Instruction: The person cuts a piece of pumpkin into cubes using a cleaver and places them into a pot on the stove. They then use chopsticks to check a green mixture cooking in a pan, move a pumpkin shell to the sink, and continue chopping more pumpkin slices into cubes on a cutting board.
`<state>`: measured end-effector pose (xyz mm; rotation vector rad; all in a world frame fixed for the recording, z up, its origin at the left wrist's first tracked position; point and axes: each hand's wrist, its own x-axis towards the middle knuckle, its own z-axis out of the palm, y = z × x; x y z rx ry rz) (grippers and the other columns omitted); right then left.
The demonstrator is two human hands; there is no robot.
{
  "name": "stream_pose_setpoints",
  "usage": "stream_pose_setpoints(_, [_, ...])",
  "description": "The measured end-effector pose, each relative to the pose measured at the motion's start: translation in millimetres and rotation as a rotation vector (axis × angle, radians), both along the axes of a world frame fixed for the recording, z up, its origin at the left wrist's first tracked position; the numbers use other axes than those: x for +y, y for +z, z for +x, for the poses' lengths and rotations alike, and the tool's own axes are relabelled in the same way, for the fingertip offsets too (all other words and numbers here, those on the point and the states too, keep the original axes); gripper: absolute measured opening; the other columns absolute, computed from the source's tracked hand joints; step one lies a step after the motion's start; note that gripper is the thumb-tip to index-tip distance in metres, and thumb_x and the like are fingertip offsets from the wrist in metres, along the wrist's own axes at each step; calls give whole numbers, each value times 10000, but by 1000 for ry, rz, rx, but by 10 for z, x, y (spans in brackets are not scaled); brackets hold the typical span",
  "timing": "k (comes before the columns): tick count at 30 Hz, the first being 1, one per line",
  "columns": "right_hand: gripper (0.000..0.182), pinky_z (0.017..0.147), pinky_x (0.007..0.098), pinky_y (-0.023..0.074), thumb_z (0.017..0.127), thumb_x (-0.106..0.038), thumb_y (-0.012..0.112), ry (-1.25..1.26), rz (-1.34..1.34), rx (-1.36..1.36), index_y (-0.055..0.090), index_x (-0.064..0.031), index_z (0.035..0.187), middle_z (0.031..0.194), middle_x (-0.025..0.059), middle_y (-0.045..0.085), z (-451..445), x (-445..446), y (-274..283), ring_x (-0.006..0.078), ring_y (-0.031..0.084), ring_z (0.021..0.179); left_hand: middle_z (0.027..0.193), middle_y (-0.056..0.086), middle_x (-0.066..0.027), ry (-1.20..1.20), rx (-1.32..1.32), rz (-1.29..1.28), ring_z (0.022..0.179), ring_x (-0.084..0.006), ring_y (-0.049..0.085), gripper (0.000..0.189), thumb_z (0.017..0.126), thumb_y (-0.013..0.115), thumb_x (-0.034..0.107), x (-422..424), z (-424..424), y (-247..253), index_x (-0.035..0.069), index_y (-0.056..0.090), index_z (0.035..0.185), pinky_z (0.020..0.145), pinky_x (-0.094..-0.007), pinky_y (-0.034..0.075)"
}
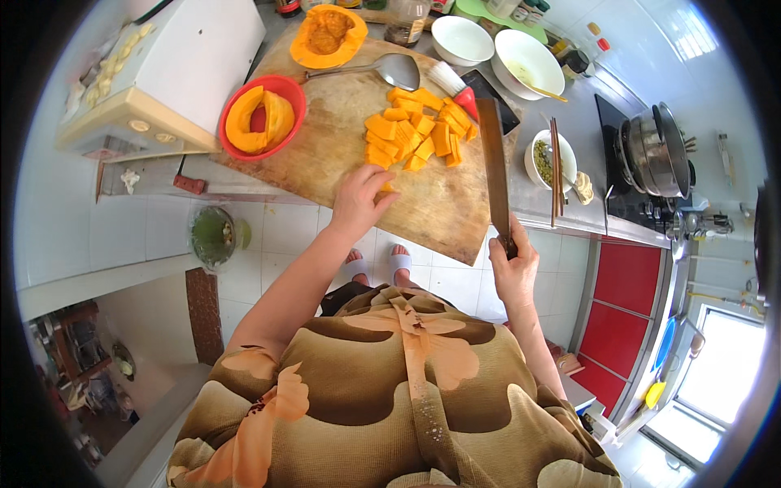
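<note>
On the wooden cutting board (pixel 329 134) lies a heap of cut orange pumpkin pieces (pixel 406 137). My left hand (pixel 361 198) rests at the near side of the heap, its fingers on or beside a small piece; whether it grips that piece I cannot tell. In my right hand (pixel 514 265) is the handle of a cleaver (pixel 494 161), its blade pointing away from me over the board's right edge. A red plastic bowl (pixel 295 131) with pumpkin chunks (pixel 279 119) stands at the board's left. Half a hollowed pumpkin (pixel 329 36) sits at the far left.
Behind the heap lie a metal wok spatula (pixel 398 71) and a basting brush (pixel 454 85). White bowls (pixel 462 41) stand at the back; wooden chopsticks (pixel 554 174) cross a smaller bowl (pixel 568 152) on the right. Farther right, a steel pot (pixel 656 152) is on the stove. A white appliance (pixel 195 67) borders the left.
</note>
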<state>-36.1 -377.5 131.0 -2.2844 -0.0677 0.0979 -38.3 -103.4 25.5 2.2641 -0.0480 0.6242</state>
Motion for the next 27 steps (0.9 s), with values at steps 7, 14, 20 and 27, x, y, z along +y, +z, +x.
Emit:
stream_pose_setpoints(7, [529,658,334,499,780,-24,661,126,-65,-171,594,-133,1294,873,97,587,-44,-180,-86,219,584,697,995,575,-99,98,81,8,931,-312,586,406,705,754,77,105,-71,104,74,610,1085,784,-393,489])
stream_pose_setpoints(14, [515,609,311,477,749,19,672,299,-238,-324,623,-119,1242,874,86,574,-59,-556,-263,211,569,670,934,599,-94,75,48,-75,751,-286,624,349,753,715,23,-167,82,-96,76,599,1078,630,-351,515])
stream_pose_setpoints(20, [504,627,354,510,631,26,687,583,-354,-399,681,-109,1117,836,65,608,154,-815,-205,244,617,711,905,609,-51,226,-48,-424,664,-135,589,287,821,698,19,-121,27,-148,73,621,1093,550,-268,472])
stream_pose_setpoints(27, [466,715,360,486,649,-35,701,789,-296,-374,684,-155,1098,825,21,609,399,-604,-340,218,603,776,933,598,-44,429,20,-364,623,-85,503,306,826,690,13,180,-220,55,77,627,1119,542,-216,427])
